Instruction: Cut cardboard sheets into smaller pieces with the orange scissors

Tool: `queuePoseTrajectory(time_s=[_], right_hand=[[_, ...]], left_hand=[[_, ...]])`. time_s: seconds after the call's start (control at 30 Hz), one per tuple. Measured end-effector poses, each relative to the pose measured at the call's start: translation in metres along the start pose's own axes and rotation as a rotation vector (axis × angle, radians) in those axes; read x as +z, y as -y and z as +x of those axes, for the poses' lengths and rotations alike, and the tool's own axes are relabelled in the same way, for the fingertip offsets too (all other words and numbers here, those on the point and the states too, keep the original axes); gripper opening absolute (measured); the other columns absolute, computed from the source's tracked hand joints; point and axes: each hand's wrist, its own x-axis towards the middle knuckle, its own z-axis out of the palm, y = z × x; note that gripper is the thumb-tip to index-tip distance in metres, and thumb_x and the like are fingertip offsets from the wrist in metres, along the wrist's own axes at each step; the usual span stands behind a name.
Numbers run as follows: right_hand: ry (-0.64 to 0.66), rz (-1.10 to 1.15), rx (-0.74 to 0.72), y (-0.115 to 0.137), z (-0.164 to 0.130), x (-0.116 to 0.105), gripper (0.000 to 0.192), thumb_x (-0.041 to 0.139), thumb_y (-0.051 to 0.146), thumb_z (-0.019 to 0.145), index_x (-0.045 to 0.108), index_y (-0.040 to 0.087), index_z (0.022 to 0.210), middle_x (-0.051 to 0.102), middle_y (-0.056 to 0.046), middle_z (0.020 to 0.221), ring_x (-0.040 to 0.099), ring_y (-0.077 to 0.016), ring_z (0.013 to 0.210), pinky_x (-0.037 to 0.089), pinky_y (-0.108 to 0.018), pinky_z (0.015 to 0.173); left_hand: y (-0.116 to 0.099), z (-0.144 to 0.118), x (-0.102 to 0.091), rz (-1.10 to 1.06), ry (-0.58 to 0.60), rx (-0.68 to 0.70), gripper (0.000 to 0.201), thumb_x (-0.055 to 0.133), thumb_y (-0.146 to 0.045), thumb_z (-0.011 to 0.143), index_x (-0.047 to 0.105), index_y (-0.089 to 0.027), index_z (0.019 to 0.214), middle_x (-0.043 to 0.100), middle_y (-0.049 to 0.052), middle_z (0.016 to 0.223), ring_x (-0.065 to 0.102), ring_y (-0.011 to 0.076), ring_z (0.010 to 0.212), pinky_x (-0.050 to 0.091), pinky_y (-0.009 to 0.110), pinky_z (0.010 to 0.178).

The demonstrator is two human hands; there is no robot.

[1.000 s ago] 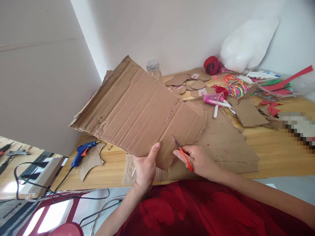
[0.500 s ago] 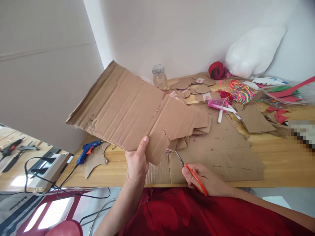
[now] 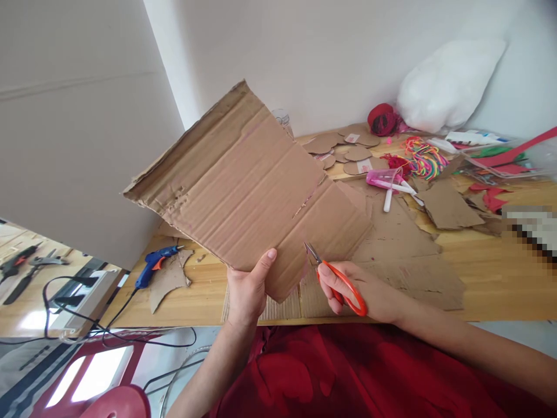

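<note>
While your left hand (image 3: 247,293) pinched it at the lower edge, thumb (image 3: 267,258) across the front, the cardboard (image 3: 243,180) hung tilted above the table (image 3: 500,278). It was brown, roughly four-sided and ribbed with parallel creases, rough along its top edge and scuffed near the left corner. Your right hand (image 3: 374,293) was curled round the orange handles (image 3: 346,281) of the scissors (image 3: 335,270), whose slim metal blades (image 3: 314,253) pointed up at the cardboard's lower right part, beside a cut edge. Below, flat brown pieces (image 3: 409,278) lay on the wood-grained table. Past the cardboard, rounded cut-outs (image 3: 358,154) overlapped one another, some with white labels (image 3: 364,166). A see-through pink cup (image 3: 378,178) lay on its side, white sticks (image 3: 387,201) at its mouth. Farther right, a clear tray (image 3: 505,170) held something green and a long red strip (image 3: 524,148). A jar (image 3: 282,116) stood at the back, partly hidden, and a puffy white bag (image 3: 444,87) sat by the wall (image 3: 322,58).
</note>
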Motion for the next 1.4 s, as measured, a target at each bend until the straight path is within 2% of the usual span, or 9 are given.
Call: queuePoseTrajectory(time_s=[0.23, 0.5, 0.77, 0.9, 1.1, 1.2, 1.4], right_hand=[[-0.011, 0.005, 0.000, -0.002, 0.000, -0.001, 0.061, 0.037, 0.073, 0.097, 0.048, 0.020, 0.068, 0.055, 0.001, 0.058, 0.041, -0.0125, 0.053, 0.034, -0.027, 0.055], [-0.044, 0.066, -0.016, -0.004, 0.006, 0.003, 0.060, 0.042, 0.074, 0.094, 0.048, 0.020, 0.068, 0.051, 0.002, 0.055, 0.039, -0.0119, 0.052, 0.030, -0.026, 0.053], [-0.117, 0.160, 0.013, 0.001, 0.009, 0.005, 0.060, 0.053, 0.076, 0.087, 0.048, 0.020, 0.065, 0.049, 0.002, 0.055, 0.042, -0.0119, 0.051, 0.029, -0.026, 0.051], [-0.128, 0.133, 0.007, -0.005, 0.010, 0.003, 0.058, 0.052, 0.073, 0.090, 0.046, 0.021, 0.066, 0.048, 0.003, 0.056, 0.040, -0.0120, 0.053, 0.029, -0.026, 0.052], [-0.112, -0.058, -0.046, -0.017, 0.010, 0.000, 0.052, 0.047, 0.063, 0.098, 0.044, 0.021, 0.068, 0.046, 0.004, 0.062, 0.038, -0.0123, 0.057, 0.031, -0.026, 0.056], [-0.116, -0.065, -0.053, -0.019, 0.010, 0.000, 0.051, 0.047, 0.062, 0.099, 0.043, 0.021, 0.068, 0.044, 0.004, 0.061, 0.037, -0.0121, 0.056, 0.030, -0.026, 0.055], [-0.131, -0.058, -0.016, -0.014, 0.009, 0.001, 0.055, 0.044, 0.066, 0.098, 0.048, 0.020, 0.068, 0.050, 0.003, 0.059, 0.042, -0.0126, 0.056, 0.033, -0.026, 0.055]], left_hand=[[0.003, 0.001, 0.000, 0.010, 0.000, 0.008, 0.072, 0.090, -0.025, 0.068, 0.062, -0.020, 0.134, 0.073, 0.009, 0.119, 0.071, 0.0226, 0.105, 0.053, 0.035, 0.100], [0.006, -0.001, -0.003, 0.069, 0.032, 0.026, 0.077, 0.090, -0.027, 0.069, 0.058, -0.021, 0.138, 0.070, 0.012, 0.126, 0.066, 0.0270, 0.119, 0.053, 0.038, 0.102], [0.009, -0.006, -0.005, 0.188, 0.117, 0.125, 0.068, 0.087, -0.028, 0.073, 0.060, -0.020, 0.135, 0.069, 0.011, 0.126, 0.062, 0.0284, 0.125, 0.050, 0.040, 0.107], [0.010, -0.010, -0.004, 0.140, 0.123, 0.054, 0.069, 0.086, -0.029, 0.074, 0.058, -0.021, 0.136, 0.070, 0.010, 0.126, 0.063, 0.0278, 0.123, 0.051, 0.041, 0.106], [0.012, -0.014, 0.000, 0.065, 0.077, -0.052, 0.072, 0.087, -0.030, 0.073, 0.056, -0.023, 0.138, 0.070, 0.010, 0.127, 0.064, 0.0265, 0.122, 0.050, 0.040, 0.107], [0.013, -0.015, 0.002, 0.049, 0.062, -0.072, 0.074, 0.087, -0.029, 0.073, 0.055, -0.024, 0.139, 0.070, 0.009, 0.127, 0.064, 0.0256, 0.123, 0.050, 0.038, 0.107], [0.014, -0.016, 0.002, 0.063, 0.061, -0.087, 0.071, 0.087, -0.031, 0.072, 0.057, -0.022, 0.136, 0.070, 0.010, 0.128, 0.063, 0.0261, 0.124, 0.051, 0.038, 0.106]])
